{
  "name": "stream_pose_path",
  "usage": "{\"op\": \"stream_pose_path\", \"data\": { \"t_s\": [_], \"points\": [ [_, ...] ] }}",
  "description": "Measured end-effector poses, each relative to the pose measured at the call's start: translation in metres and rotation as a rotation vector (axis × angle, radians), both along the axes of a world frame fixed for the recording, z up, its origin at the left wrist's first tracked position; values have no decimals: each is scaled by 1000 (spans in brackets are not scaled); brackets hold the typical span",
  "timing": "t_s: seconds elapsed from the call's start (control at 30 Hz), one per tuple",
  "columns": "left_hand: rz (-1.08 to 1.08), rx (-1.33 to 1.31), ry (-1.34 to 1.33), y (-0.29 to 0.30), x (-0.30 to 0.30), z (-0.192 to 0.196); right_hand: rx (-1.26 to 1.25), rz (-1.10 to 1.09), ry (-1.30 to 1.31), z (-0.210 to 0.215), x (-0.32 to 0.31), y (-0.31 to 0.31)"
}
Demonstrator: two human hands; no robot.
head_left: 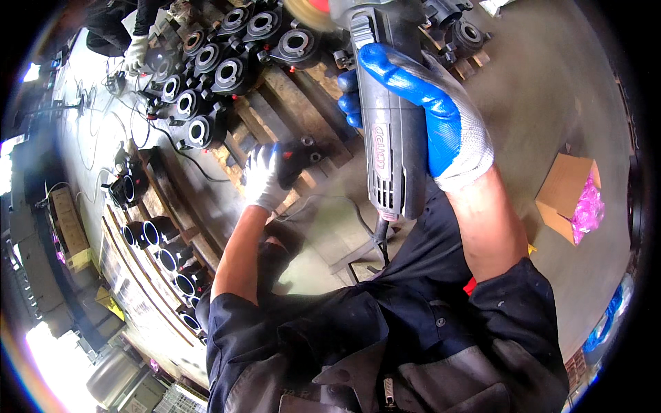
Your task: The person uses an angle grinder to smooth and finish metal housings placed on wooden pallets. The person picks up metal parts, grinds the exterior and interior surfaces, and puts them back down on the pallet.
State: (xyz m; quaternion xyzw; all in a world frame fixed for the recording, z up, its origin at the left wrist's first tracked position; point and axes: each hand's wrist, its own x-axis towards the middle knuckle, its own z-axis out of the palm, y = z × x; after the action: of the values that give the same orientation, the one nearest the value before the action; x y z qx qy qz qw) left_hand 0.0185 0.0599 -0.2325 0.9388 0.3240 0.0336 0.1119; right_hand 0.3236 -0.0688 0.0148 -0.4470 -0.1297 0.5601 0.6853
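Note:
My right hand [447, 117], in a white glove with a blue coated palm, grips a black and grey angle grinder [392, 138] raised close to the camera. The tool's yellowish disc [306, 14], red near its middle, is blurred and cut off by the top edge. A cord hangs from the lower end of the grinder. Lower and to the left, my gloved left hand [265, 177] has its fingers bent over a small black metal part [297, 160] on the wooden pallet [292, 93]. The glove hides part of that piece.
Several black castings with ring openings [229, 72] crowd the pallet's far side. More cylindrical parts [167, 259] line another pallet at left. A co-worker's gloved hand [136, 54] is at upper left. An open cardboard box [564, 193] with pink plastic stands right. Cables cross the floor.

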Motion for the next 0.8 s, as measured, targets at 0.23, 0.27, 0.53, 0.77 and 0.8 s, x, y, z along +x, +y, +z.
{"op": "stream_pose_path", "data": {
  "t_s": [0.23, 0.27, 0.53, 0.77, 0.8],
  "points": [
    [-13, -60, -5, 9, -15, 72, 83, 47, -27, -11, 3, 0],
    [36, -152, -42, 6, -17, 84, 73, 58, -25, -10, 3, 0],
    [283, -1328, -580, -84, 12, 182, -29, 216, -38, -16, -14, -4],
    [284, -1689, -1157, -93, 57, 177, -94, 347, -124, -41, -52, -8],
    [332, -1769, -1204, -93, 59, 162, -93, 422, -109, -49, -55, -7]
  ]
}}
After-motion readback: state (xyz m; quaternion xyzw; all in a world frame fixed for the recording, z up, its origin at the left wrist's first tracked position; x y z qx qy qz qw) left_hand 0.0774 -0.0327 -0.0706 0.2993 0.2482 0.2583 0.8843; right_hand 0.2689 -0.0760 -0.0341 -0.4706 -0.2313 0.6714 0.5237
